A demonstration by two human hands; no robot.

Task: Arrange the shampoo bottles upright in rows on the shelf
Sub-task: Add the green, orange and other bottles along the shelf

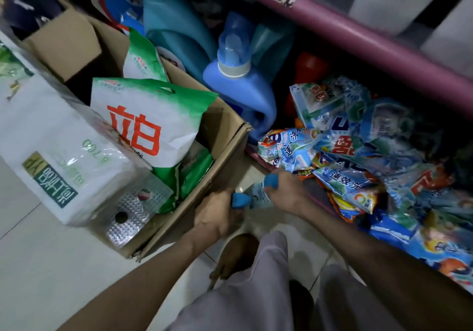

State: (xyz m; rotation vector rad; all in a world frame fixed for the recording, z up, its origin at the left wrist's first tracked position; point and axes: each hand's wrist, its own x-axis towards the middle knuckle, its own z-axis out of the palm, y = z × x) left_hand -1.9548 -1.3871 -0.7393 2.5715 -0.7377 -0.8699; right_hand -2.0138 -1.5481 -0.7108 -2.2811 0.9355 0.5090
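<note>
Head view, looking down, showed at far left a soft white plastic-wrapped pack (pixel 55 149) with a green label panel and the digits "6700" printed upside down; its remaining characters were too small to read. It leaned over the edge of an open brown cardboard box (pixel 204 172) with dented, torn flaps. Inside the box stood crinkled white-and-green plastic bags (pixel 151 118), the front one bearing large red Chinese characters, the clearest being "白".

Below the box's right wall, the left hand (pixel 217 215) curled around a small bottle with a blue cap (pixel 240 199); only the matte cap showed past the fingers. Just beside it, the right hand (pixel 286 192) gripped a second small pale bottle with a blue cap (pixel 261 190), fingers wrapped round its neck, the body tilted toward the left hand. The two bottles nearly touched, both held low over the glossy pale tiled floor (pixel 38 266), between the box and the shelf. Writing on the bottle was blurred.

Behind them stood a large smooth blue plastic jug (pixel 243 95) with a translucent blue cap and a moulded handle, and a teal one behind it.

Further right, a low shelf held a loose heap of shiny blue, white and orange sachets (pixel 358 156), creased and overlapping; one read "速效洗". Above ran a round purple rail (pixel 371 41) carrying a white tag with handwritten digits, apparently "49" upside down.
</note>
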